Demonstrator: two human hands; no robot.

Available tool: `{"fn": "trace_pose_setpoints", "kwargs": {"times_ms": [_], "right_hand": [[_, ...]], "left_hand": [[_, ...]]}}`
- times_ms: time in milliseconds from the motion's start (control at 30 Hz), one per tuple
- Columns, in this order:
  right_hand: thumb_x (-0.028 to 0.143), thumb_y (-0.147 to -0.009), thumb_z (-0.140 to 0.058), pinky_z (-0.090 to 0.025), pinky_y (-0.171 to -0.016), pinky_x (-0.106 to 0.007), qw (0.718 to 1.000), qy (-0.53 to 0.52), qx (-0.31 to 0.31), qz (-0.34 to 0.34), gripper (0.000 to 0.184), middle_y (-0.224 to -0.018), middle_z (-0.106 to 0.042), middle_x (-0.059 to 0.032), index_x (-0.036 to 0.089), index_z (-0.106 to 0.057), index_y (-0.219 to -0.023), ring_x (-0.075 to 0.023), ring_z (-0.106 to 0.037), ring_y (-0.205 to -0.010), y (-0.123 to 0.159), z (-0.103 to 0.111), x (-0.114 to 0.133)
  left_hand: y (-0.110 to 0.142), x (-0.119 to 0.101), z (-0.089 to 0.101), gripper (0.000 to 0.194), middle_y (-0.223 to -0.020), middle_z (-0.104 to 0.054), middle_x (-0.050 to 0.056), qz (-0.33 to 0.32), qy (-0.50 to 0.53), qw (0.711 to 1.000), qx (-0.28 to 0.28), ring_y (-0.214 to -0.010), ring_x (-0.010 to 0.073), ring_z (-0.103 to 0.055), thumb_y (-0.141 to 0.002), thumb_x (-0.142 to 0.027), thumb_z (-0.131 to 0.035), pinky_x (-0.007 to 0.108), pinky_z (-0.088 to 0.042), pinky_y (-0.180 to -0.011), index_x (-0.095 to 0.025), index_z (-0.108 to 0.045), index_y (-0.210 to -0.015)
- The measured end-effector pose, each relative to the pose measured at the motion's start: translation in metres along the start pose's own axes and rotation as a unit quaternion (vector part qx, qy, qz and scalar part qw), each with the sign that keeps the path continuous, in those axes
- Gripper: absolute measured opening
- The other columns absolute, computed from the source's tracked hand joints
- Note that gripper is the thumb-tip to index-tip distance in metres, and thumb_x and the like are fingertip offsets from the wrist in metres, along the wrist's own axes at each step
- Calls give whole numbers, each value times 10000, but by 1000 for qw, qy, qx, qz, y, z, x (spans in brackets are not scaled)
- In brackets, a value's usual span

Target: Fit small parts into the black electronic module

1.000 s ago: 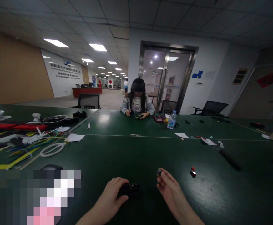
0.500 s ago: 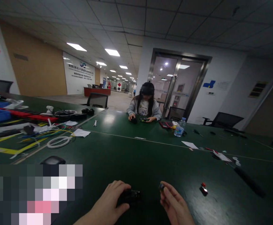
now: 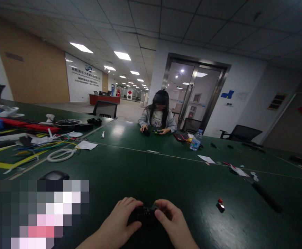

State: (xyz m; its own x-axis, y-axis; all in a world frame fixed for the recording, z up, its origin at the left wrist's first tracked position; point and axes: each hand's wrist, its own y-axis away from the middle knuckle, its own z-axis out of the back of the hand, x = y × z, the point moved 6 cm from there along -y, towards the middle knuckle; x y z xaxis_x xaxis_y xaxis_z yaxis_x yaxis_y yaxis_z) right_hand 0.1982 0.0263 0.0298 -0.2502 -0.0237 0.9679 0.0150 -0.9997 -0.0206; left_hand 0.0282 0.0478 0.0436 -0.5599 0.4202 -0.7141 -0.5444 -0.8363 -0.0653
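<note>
A small black device lies low over the green tabletop in front of me; its exact kind is too dark to tell. My left hand grips its left end, with the thumb below and the fingers on top. My right hand is at its right end, thumb and fingertips pinched together against it. The small piece between those fingertips is mostly hidden. To the right, a small red and silver part rests on the table, apart from both hands.
A black long-handled tool lies at the right. Loose cables, a paper sheet and a dark rounded object are on the left. Across the table a person handles small items near a water bottle.
My right hand has moved left with its small piece, from beside the black device to touching its right end. My left hand keeps its grip. The view has shifted slightly.
</note>
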Motion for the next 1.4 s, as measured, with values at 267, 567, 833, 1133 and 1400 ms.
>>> {"fn": "trace_pose_setpoints", "kwargs": {"times_ms": [267, 567, 833, 1133, 1400], "right_hand": [[209, -715, -605, -392, -879, -326, 989, 140, 16, 49, 181, -969, -604, -36, 253, -670, -878, -219, -533, -968, 7, -13, 15], [187, -697, -608, -379, -895, -324, 984, 174, 25, 36, 221, -998, -581, -31, 274, -674, -889, -226, -514, -1000, 5, -14, 15], [179, -679, -606, -389, -876, -326, 978, 202, 32, 44, 252, -992, -579, -32, 279, -677, -899, -227, -524, -984, 5, -15, 10], [116, -596, -598, -312, -997, -359, 983, 177, 28, 30, 506, -1218, -525, -48, 259, -595, -1081, -253, -452, -1154, 6, -13, 4], [199, -652, -619, -356, -960, -366, 989, 145, 26, 24, 457, -1135, -615, -39, 264, -599, -1104, -260, -514, -1087, 8, -9, 3]], "left_hand": [[0, -1, 1, 376, -1107, -576, 36, -7, 5, 1000, 4, -1028, 235, -487, -740, -201, -577, 357, -366, -906, -247, -559, -1113], [1, -1, 1, 373, -1078, -583, 28, -14, 7, 1000, -8, -1006, 230, -495, -733, -196, -587, 344, -374, -890, -249, -567, -1101], [1, -1, -1, 373, -1078, -584, 25, -24, 10, 1000, -13, -1006, 228, -494, -729, -179, -584, 343, -372, -890, -248, -568, -1096], [0, -2, 0, 371, -1101, -583, 34, -10, 4, 1000, -3, -1023, 234, -486, -739, -165, -551, 358, -359, -915, -243, -563, -1102], [2, 1, 0, 314, -1107, -596, 31, -31, 23, 999, -21, -1025, 245, -502, -789, -225, -517, 373, -378, -918, -265, -551, -1099]]}}
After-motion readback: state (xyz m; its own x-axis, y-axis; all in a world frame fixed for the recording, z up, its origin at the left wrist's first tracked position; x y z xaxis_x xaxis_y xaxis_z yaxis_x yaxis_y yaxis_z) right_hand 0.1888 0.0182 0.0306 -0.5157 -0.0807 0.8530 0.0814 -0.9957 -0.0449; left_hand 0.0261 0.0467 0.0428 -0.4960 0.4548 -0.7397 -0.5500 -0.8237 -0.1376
